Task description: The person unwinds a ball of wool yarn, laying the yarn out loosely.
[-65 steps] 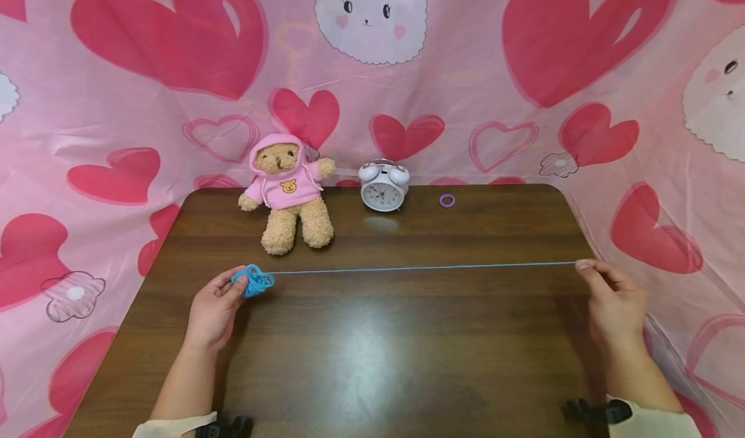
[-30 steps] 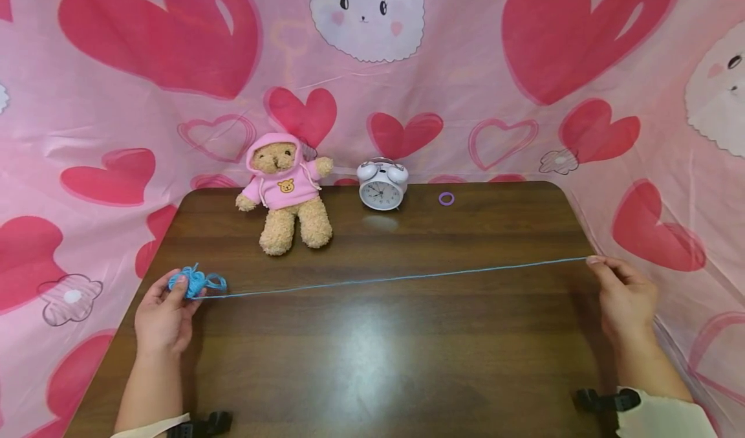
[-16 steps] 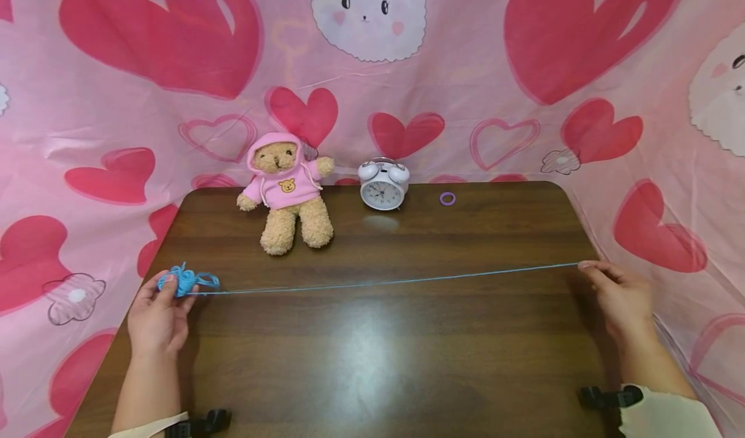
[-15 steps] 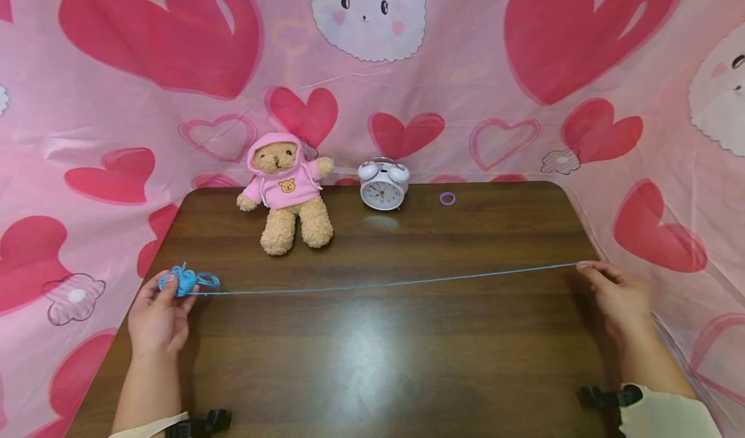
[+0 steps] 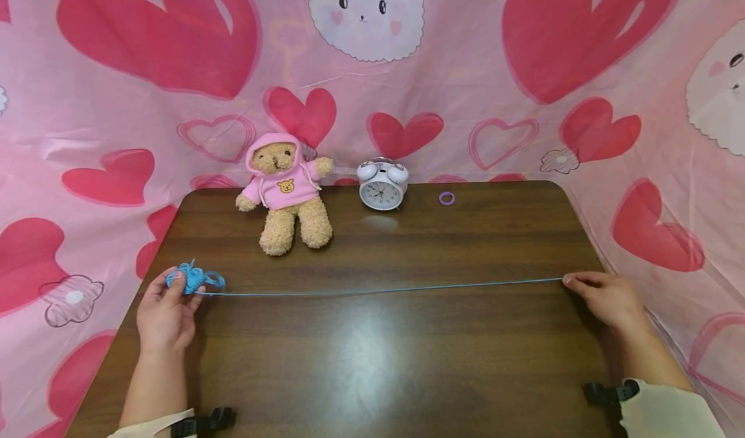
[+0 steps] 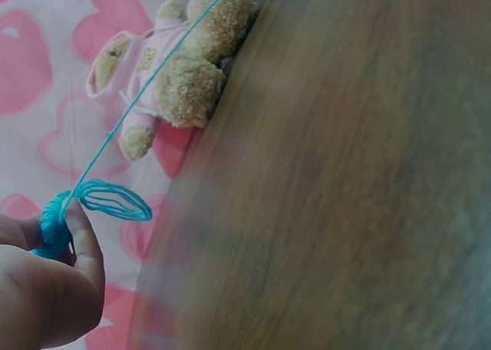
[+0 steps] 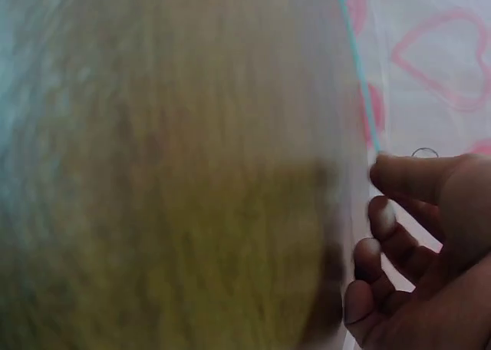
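Holding, left side: left hand [image 5: 165, 318] pinches loose bundle of bright blue looped yarn [image 5: 189, 279], thumb across near face, fingers behind.
Pinching, right side: right hand [image 5: 608, 299] grips thin blue yarn strand [image 5: 465, 285] between thumb and index fingertip; other fingers loosely bent below, per right wrist view.
Between hands: strand runs bundle to right hand, nearly straight, slight rise toward the right.
Bundle spot: over left part of brown wood-grain worktop [image 5: 361, 367], nearer the person than the bear; few loops stick out on its right.
Rear left: tan plush teddy bear in pink hooded top [image 5: 297, 195], legs toward the person.
Rear middle: round white twin-bell alarm clock [image 5: 381, 192], upright, right of bear, apart from it.
Rear right: small purple ring [image 5: 440, 199], flat on worktop, right of clock.
Surround: pink cloth backdrop with red hearts [image 5: 460, 50], behind and both sides.
Forearms: cream sleeves [image 5: 669, 412], black wrist straps [image 5: 200, 423].
Right wrist view: worktop blurred.
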The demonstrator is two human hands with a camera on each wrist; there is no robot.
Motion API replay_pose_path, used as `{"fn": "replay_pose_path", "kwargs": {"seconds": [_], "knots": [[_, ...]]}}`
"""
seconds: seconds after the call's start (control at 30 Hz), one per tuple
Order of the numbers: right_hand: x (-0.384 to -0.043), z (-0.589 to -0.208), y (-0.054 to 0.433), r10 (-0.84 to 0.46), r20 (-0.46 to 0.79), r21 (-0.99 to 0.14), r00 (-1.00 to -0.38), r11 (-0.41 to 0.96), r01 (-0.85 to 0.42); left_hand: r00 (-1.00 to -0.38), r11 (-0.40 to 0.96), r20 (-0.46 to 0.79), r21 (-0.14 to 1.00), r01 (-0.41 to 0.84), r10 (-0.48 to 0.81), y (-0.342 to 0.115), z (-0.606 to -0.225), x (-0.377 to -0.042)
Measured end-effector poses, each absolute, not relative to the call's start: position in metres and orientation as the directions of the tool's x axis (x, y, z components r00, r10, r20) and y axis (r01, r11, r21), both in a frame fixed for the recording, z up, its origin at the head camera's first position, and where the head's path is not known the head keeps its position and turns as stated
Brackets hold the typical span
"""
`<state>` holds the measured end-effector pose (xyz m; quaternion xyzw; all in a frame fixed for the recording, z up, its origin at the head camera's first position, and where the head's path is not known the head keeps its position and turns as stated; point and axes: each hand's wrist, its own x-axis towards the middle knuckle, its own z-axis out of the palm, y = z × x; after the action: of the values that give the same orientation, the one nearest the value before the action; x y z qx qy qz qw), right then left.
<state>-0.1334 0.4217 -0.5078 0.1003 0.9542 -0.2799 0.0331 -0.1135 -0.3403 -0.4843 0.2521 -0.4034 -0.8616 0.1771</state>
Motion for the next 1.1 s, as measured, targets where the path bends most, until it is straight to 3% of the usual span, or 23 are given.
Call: {"fn": "replay_pose_path", "kwargs": {"seconds": [0.13,0.4,1.1], "knots": [[-0.134,-0.509,0.424,0.121,-0.113,-0.431,-0.986,0.888,0.158,-0.808,-0.603,-0.285,0.790,0.106,-0.516,-0.337,-0.485,-0.116],[-0.133,-0.508,0.424,0.098,-0.060,-0.394,-0.993,0.912,0.113,-0.827,-0.578,-0.253,0.809,0.104,-0.502,-0.331,-0.482,-0.118],[-0.134,-0.503,0.394,0.079,0.085,-0.463,-0.993,0.886,0.031,-0.862,-0.523,-0.233,0.851,0.042,-0.449,-0.301,-0.488,-0.130]]}}
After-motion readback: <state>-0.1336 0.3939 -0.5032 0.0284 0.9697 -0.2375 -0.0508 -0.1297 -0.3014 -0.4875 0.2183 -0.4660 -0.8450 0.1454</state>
